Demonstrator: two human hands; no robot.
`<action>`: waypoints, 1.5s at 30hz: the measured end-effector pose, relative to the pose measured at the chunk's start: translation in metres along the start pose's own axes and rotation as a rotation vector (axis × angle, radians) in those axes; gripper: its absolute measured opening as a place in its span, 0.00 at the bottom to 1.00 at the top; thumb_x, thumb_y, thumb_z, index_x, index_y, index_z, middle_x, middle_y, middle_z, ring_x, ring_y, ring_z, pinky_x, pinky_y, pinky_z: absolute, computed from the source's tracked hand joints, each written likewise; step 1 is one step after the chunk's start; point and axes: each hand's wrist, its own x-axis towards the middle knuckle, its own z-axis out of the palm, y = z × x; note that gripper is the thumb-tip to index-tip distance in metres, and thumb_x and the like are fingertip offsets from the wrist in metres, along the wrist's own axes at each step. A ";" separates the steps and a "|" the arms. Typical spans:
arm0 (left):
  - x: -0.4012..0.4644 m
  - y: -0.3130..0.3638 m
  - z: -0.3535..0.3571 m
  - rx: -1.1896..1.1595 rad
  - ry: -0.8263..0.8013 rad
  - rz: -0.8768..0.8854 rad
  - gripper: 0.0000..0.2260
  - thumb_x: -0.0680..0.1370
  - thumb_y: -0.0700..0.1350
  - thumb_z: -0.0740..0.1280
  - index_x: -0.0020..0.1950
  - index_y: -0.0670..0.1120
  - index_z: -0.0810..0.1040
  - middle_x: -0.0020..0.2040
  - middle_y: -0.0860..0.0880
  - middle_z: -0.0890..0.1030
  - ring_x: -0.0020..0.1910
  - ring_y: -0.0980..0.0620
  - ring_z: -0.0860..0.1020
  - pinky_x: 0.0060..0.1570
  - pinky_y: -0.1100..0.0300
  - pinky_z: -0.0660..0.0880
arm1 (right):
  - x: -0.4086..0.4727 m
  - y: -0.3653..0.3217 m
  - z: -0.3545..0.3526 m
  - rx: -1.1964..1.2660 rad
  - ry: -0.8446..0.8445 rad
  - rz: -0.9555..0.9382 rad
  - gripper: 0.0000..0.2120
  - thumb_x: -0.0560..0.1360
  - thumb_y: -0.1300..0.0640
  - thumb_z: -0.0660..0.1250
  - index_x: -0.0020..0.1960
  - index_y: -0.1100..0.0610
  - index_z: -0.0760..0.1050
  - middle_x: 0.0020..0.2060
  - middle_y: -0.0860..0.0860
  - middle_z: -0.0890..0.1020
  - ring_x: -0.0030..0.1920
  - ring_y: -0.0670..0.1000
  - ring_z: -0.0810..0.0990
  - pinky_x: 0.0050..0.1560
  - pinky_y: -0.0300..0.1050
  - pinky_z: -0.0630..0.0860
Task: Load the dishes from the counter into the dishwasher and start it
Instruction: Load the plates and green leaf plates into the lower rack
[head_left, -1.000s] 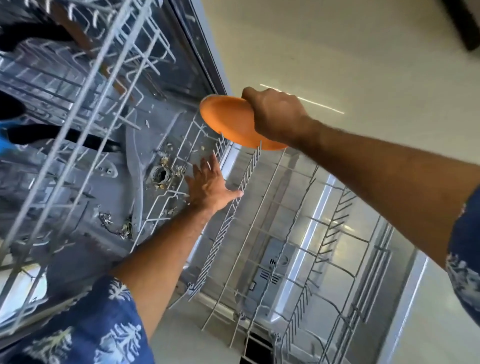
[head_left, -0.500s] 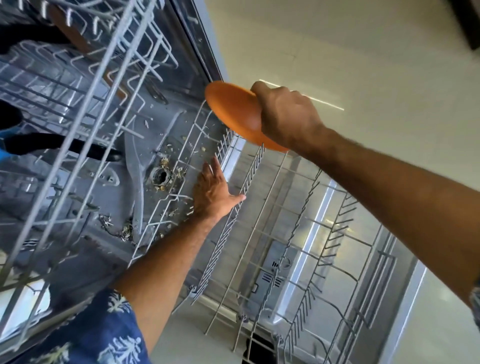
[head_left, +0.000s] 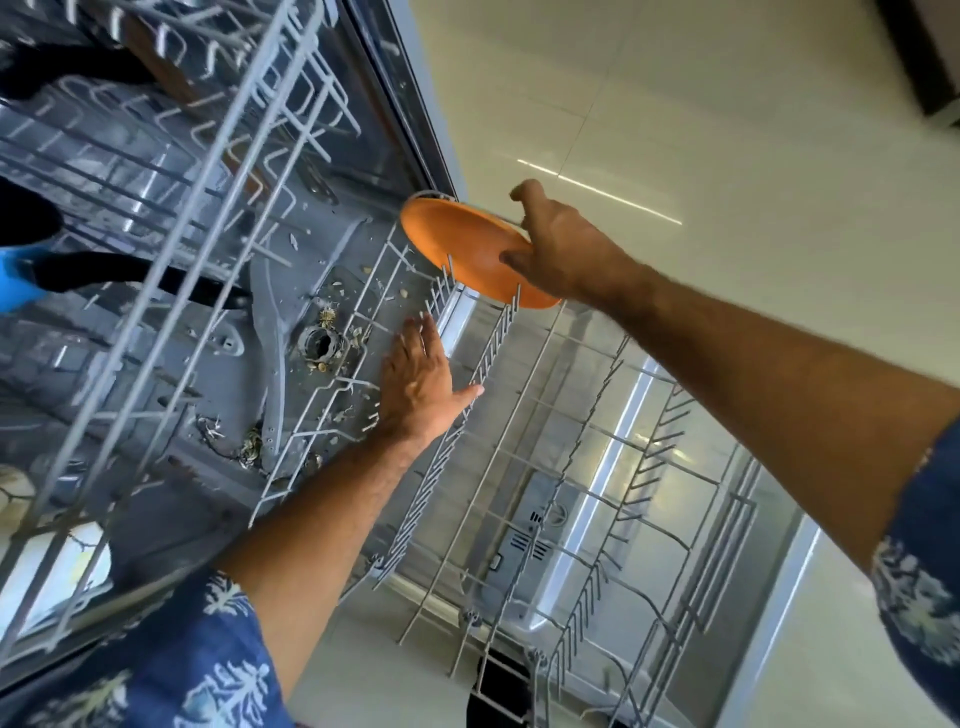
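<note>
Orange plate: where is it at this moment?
In the head view, the orange plate sits upper centre, gripped by the right hand, at the far end of the lower rack, against its tines.

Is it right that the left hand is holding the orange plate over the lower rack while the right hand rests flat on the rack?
Not quite: the hands are swapped. The head view shows the right hand holding the orange plate over the lower rack, while the left hand rests flat on the rack.

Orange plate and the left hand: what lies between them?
In the head view, upright tines of the lower rack stand between the orange plate and the left hand; no other dish.
</note>
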 end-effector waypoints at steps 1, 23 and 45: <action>-0.007 0.001 -0.005 0.020 0.013 0.022 0.51 0.74 0.67 0.67 0.80 0.39 0.41 0.81 0.36 0.47 0.79 0.37 0.53 0.76 0.43 0.57 | -0.015 0.004 -0.002 -0.015 0.018 0.002 0.30 0.77 0.55 0.69 0.72 0.63 0.60 0.62 0.66 0.75 0.59 0.65 0.76 0.58 0.59 0.74; -0.518 -0.024 -0.214 -0.163 0.265 -0.291 0.40 0.79 0.61 0.61 0.81 0.41 0.48 0.82 0.40 0.49 0.80 0.41 0.50 0.77 0.42 0.54 | -0.374 -0.301 -0.085 -0.561 -0.388 -0.706 0.41 0.79 0.40 0.62 0.81 0.57 0.46 0.80 0.57 0.50 0.80 0.58 0.48 0.78 0.59 0.49; -0.915 -0.285 -0.132 -0.371 0.519 -0.812 0.34 0.83 0.55 0.58 0.82 0.44 0.46 0.82 0.43 0.47 0.81 0.44 0.46 0.79 0.44 0.47 | -0.580 -0.663 0.138 -0.244 -0.561 -0.803 0.30 0.78 0.48 0.67 0.75 0.57 0.62 0.71 0.56 0.67 0.70 0.57 0.69 0.68 0.54 0.69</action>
